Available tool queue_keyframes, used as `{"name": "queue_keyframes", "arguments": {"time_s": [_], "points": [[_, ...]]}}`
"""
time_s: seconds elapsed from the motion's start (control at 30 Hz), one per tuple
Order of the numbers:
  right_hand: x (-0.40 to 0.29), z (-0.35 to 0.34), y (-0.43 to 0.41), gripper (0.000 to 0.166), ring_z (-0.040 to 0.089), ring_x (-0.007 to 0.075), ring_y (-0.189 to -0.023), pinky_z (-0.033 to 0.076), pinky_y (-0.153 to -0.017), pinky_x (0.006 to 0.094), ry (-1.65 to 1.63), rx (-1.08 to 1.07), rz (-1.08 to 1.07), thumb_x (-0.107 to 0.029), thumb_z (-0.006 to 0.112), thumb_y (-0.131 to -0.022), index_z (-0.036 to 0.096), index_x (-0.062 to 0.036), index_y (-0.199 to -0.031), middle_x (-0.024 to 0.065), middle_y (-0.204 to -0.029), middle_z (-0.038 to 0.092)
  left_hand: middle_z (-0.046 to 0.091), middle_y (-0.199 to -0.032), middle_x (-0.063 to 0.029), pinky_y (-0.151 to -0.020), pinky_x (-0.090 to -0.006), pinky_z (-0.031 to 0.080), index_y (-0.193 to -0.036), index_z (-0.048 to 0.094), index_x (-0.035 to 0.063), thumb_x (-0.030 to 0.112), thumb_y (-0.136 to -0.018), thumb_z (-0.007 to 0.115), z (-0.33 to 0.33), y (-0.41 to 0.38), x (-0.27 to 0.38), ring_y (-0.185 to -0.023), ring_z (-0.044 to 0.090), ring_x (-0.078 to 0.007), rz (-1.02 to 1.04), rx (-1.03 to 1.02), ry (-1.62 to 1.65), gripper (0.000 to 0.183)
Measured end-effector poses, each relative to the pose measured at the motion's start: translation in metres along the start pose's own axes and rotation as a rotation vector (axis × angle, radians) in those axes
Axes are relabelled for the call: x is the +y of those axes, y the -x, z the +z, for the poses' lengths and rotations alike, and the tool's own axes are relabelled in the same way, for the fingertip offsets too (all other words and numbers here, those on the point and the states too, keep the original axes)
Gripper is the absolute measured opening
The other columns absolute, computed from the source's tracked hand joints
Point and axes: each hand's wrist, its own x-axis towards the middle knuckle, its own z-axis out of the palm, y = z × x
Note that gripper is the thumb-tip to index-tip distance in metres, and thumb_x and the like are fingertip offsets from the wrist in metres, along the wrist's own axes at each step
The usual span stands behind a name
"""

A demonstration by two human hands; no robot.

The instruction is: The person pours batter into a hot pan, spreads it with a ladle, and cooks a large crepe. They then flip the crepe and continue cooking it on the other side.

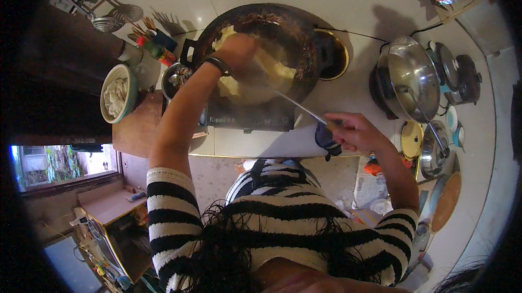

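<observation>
A large dark wok [299,85] sits on a stove [248,119] in front of me. Pale yellowish food [265,62], perhaps dough or batter, coats part of its inside, with thicker lumps near the edges. My left hand [240,50] is over the wok's left side, near a pale lump; steam and blur hide its fingers, so I cannot tell whether they hold anything. My right hand [355,132] grips the handle of a long metal utensil [299,107]. Its shaft slants down into the wok, where its head is hidden in steam.
Left of the wok stand a small metal bowl [175,76], a red-capped bottle [157,50] and a teal-rimmed bowl [118,95] of whitish contents. A steel basin [412,81] with a ladle stands on the right. A dark cloth-like item [326,136] lies at the counter's front edge.
</observation>
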Motion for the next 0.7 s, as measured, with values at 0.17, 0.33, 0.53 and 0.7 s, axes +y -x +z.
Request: {"name": "queue_keyframes", "arguments": {"time_s": [0.17,0.33,0.53,0.7], "points": [[-0.018,-0.026,0.002,0.046,0.04,0.0055,-0.047,0.033,-0.041,0.0216,0.001,0.096,-0.001,-0.022,0.059,-0.094,0.046,-0.0087,-0.136,0.0023,-0.07,0.054,0.064,-0.08,-0.0164,-0.069,-0.0483,0.051,-0.092,0.064,0.0103,0.03,-0.087,0.056,-0.045,-0.038,0.018,-0.079,0.063,-0.0374,0.068,0.056,-0.075,0.022],[-0.019,-0.067,-0.006,0.046,0.038,0.0057,-0.046,0.031,-0.04,0.0222,-0.131,0.103,0.027,-0.02,0.061,-0.092,0.047,-0.0089,-0.135,0.0026,-0.072,0.053,0.064,-0.094,-0.0095,-0.076,-0.0439,0.05,-0.097,0.066,0.0139,0.037,-0.081,0.065,-0.094,-0.052,0.027,-0.093,0.061,-0.0325,0.022,0.246,-0.058,0.028],[-0.013,-0.065,0.002,0.045,0.04,0.0063,-0.047,0.031,-0.041,0.0229,-0.101,0.098,-0.058,-0.02,0.061,-0.092,0.048,-0.0114,-0.135,0.0018,-0.07,0.052,0.064,-0.096,-0.0105,-0.081,-0.0394,0.048,-0.091,0.068,0.0078,0.019,-0.078,0.07,-0.147,0.08,0.072,-0.095,0.06,-0.0297,-0.233,0.676,0.101,0.018],[-0.021,-0.055,0.011,0.047,0.043,0.0058,-0.05,0.037,-0.045,0.0231,0.159,0.132,-0.152,-0.011,0.06,-0.091,0.046,-0.0105,-0.137,0.001,-0.07,0.052,0.058,-0.109,-0.0178,-0.091,-0.0407,0.043,-0.094,0.063,-0.0039,0.009,-0.089,0.059,-0.092,0.229,0.113,-0.104,0.054,-0.0304,-0.641,1.293,0.058,0.014]]}}
